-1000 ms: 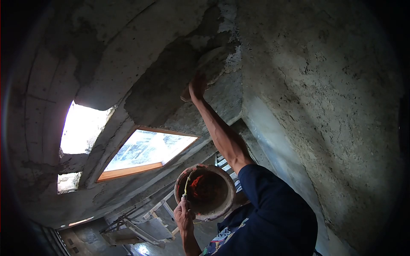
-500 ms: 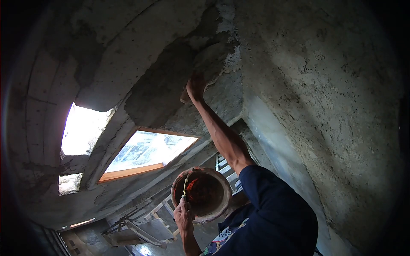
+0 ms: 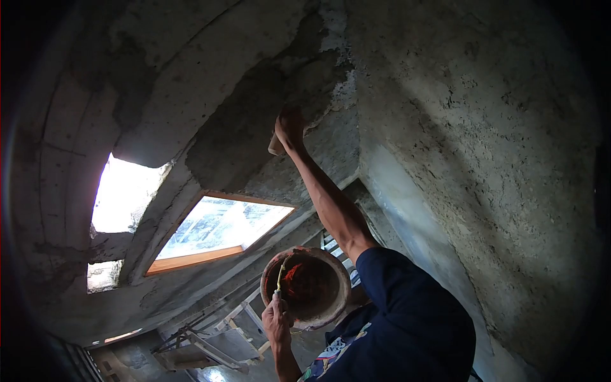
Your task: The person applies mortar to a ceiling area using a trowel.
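Observation:
My right hand (image 3: 290,130) is raised against a dark, damp-looking patch of plaster (image 3: 232,137) on the sloping surface. Its fingers are closed round a wooden float (image 3: 275,145), mostly hidden, with the pale end showing below the hand. Lower down, my left hand (image 3: 277,319) is closed on a thin yellowish strip that looks like the bucket handle (image 3: 280,278). This strip runs up to the rim of a round, mortar-stained bucket (image 3: 342,280), tilted so its mouth faces me. Reddish colour shows inside; the contents are too dark to make out.
A wood-framed window (image 3: 219,232) and a bright rough opening (image 3: 124,194) are at left. A rough plastered wall (image 3: 484,159) rises close on the right. Below stand wooden frames and boards (image 3: 219,344) near the floor.
The bucket and my left hand have shifted slightly to the right. My right hand has moved a little to the left along the plaster, keeping its hold.

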### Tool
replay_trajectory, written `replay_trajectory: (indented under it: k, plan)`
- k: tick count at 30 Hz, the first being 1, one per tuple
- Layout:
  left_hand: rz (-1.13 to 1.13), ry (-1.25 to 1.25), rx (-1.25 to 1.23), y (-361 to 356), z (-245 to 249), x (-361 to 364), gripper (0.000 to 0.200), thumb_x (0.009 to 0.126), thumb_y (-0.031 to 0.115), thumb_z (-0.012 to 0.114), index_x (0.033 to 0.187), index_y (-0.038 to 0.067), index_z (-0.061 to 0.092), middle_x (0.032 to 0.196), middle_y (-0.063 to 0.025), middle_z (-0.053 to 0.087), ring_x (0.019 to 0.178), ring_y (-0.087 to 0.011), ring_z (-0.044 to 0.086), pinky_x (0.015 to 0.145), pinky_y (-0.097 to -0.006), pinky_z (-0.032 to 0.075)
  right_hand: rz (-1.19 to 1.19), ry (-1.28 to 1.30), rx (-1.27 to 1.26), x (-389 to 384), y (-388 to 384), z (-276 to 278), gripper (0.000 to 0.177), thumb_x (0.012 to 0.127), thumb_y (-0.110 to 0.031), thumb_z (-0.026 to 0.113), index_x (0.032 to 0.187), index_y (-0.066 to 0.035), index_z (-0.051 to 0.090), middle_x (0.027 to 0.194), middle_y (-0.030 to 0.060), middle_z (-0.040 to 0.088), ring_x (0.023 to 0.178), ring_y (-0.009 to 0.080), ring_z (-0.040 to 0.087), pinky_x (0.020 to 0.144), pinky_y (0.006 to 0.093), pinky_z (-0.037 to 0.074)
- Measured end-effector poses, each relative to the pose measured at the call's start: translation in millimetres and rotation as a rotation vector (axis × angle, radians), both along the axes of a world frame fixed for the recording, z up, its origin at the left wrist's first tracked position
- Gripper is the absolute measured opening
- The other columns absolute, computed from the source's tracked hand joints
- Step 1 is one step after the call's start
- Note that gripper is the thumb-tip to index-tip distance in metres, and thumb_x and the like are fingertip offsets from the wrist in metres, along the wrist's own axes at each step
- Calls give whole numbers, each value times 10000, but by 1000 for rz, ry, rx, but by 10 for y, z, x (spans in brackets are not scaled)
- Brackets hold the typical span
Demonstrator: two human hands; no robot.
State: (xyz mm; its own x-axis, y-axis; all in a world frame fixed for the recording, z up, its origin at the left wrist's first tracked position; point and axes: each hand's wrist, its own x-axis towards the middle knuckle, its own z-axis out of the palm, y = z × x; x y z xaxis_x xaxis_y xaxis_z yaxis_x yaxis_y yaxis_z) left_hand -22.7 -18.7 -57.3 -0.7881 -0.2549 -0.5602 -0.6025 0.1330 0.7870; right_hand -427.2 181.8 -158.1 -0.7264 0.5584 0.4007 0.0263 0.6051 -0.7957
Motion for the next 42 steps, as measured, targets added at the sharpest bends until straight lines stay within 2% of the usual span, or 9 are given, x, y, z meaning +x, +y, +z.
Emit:
replay_trajectory:
  k: [8, 10, 14, 16, 23, 25, 26, 28, 42]
  plan:
    - [-25, 3, 8, 30, -31, 13, 455, 996, 378, 433, 606, 148, 400, 486, 66, 328, 370, -42, 298, 360, -230, 225, -44, 9, 112, 57, -60, 4, 198, 875, -147, 518, 940, 36, 558, 878, 233, 588, 722, 354, 638, 613, 410, 535]
    - [-23, 5, 3, 51, -8, 15, 458, 996, 376, 433, 602, 145, 407, 483, 65, 332, 371, -42, 302, 360, -232, 226, 62, -8, -182, 98, -82, 11, 199, 879, -149, 516, 929, 39, 558, 895, 233, 584, 720, 359, 637, 613, 400, 535]
    - [-4, -9, -15, 50, 4, 28, 459, 996, 376, 434, 602, 141, 416, 479, 65, 332, 370, -43, 301, 359, -235, 226, -4, 31, -21, 176, -212, -50, 201, 882, -158, 517, 923, 34, 556, 867, 222, 585, 704, 352, 639, 604, 385, 537]
    - [7, -6, 11, 42, 3, 38, 455, 995, 376, 437, 606, 141, 422, 479, 66, 334, 371, -41, 302, 358, -234, 221, 52, 7, -74, 233, -247, -41, 302, 907, -220, 519, 981, 70, 481, 795, 269, 616, 760, 430, 636, 574, 441, 548]
    - [18, 18, 61, -3, -4, 79, 437, 992, 377, 443, 622, 146, 423, 497, 78, 324, 376, -29, 293, 356, -226, 200, 37, -55, -378, 42, -484, -241, 375, 906, -190, 528, 1110, 99, 403, 774, 301, 609, 742, 436, 632, 548, 436, 547]
    - [29, 6, 50, -39, -19, 104, 442, 992, 373, 457, 623, 130, 423, 501, 67, 335, 389, -36, 296, 364, -237, 227, 47, 30, 82, -113, -548, -465, 429, 913, -179, 522, 1162, 125, 350, 748, 306, 608, 734, 437, 631, 542, 442, 545]
    - [30, 8, 51, -41, -17, 103, 442, 992, 373, 457, 623, 130, 423, 501, 67, 335, 389, -36, 296, 364, -237, 227, 49, 32, 83, -116, -569, -478, 429, 913, -179, 522, 1162, 125, 350, 748, 306, 608, 734, 437, 631, 542, 442, 545]
    - [36, 1, 52, -32, -11, 101, 442, 991, 381, 446, 615, 150, 419, 495, 80, 318, 376, -29, 288, 357, -227, 202, 69, -11, -287, 67, -548, -262, 423, 922, -188, 514, 1158, 126, 359, 754, 312, 608, 745, 445, 629, 547, 453, 545]
    - [-13, -12, -38, 103, 64, 41, 464, 977, 401, 478, 592, 148, 421, 486, 73, 339, 379, -36, 316, 367, -232, 215, 176, -114, -393, 916, -276, -217, 405, 924, -277, 519, 1095, 68, 393, 814, 318, 613, 719, 469, 618, 542, 476, 536]
